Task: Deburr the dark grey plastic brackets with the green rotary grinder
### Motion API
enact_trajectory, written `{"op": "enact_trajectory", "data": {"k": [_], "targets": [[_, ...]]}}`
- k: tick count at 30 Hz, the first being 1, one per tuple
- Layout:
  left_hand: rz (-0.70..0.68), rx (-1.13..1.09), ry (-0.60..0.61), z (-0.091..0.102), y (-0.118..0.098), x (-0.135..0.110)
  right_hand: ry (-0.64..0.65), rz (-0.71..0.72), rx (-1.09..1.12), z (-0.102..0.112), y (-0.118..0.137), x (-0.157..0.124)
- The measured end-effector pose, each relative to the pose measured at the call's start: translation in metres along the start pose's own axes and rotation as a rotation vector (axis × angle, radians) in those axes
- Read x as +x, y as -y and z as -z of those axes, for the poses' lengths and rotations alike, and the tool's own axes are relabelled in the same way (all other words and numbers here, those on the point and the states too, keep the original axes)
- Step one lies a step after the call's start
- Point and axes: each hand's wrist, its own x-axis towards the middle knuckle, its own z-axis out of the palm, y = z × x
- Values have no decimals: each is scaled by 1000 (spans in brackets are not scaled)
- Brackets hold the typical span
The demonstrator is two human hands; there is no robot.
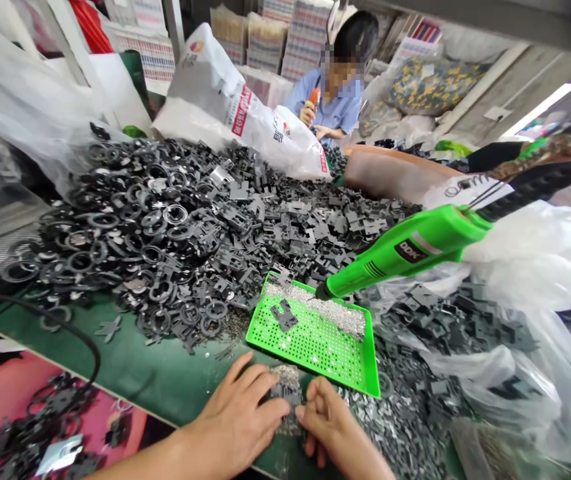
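Observation:
My left hand (244,411) rests at the front edge of the table. Its thumb and fingertips press against a small dark grey plastic part (285,395), which sits on a worn, speckled block or fixture (288,375). On the other side, my right hand (332,419) has its fingers curled, thumb and forefinger close together by the part's right edge. What lies in that pinch, if anything, is too small to make out. Just beyond stands a green perforated tray (310,355) with many tiny silvery pieces and one loose dark plate (284,315). A green electric screwdriver (405,250) hangs at a slant, its tip above the tray.
A large heap of dark rings (160,233) and flat plates (310,227) covers the green table (165,373). Clear plastic bags (505,387) lie right, a white sack (225,87) behind. A pink bin (125,420) stands lower left. Across sits a person (328,100) holding an orange tool.

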Motion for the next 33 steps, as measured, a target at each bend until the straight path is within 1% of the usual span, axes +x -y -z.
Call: {"op": "enact_trajectory", "data": {"k": [2, 3, 5, 6, 7, 8, 10, 11, 13, 15, 17, 18, 20, 22, 23, 24, 26, 27, 28, 30, 32, 33], "targets": [[2, -19, -12, 1, 1, -2, -20, 32, -71, 5, 4, -3], [-7, -33, -21, 2, 2, -4, -43, 78, -134, 7, 10, -5], [-37, -61, -42, 6, 3, -10, -123, 226, -314, 6, 29, -7], [-34, -76, -56, 8, 4, -13, -194, 338, -423, 1, 42, -4], [-22, -93, -77, 11, 5, -16, -227, 435, -557, -8, 56, 1], [4, -114, -101, 14, 5, -19, -248, 557, -686, -19, 72, 10], [80, -168, -170, 20, 8, -22, -341, 845, -929, -45, 100, 34], [126, -201, -218, 23, 10, -23, -408, 906, -1047, -57, 113, 47], [257, -301, -317, 32, 16, -23, -406, 947, -1102, -75, 130, 68], [484, -515, -388, 43, 22, -21, -398, 968, -1104, -83, 137, 75], [699, -852, -418, 53, 26, -16, -384, 1038, -1059, -84, 132, 66], [767, -1019, -435, 57, 28, -12, -368, 1084, -1032, -83, 127, 57], [830, -1252, -469, 62, 29, -5, -305, 1165, -983, -82, 112, 35], [866, -1358, -457, 63, 27, 0, -208, 1179, -926, -79, 97, 16], [888, -1392, -424, 63, 25, 2, -177, 1156, -880, -76, 91, 7], [902, -1423, -377, 62, 22, 4, -179, 1125, -823, -73, 87, 1], [892, -1461, -262, 59, 14, 5, -241, 1036, -723, -62, 82, -10], [869, -1458, -207, 57, 9, 5, -253, 992, -690, -56, 81, -15], [840, -1438, -161, 54, 3, 4, -240, 953, -666, -50, 81, -19], [783, -1355, -104, 48, -9, -1, -170, 881, -607, -40, 79, -28], [656, -1213, -55, 41, -19, -9, -131, 745, -473, -34, 68, -36], [579, -1139, -29, 37, -23, -14, -125, 639, -370, -33, 58, -40]]}}
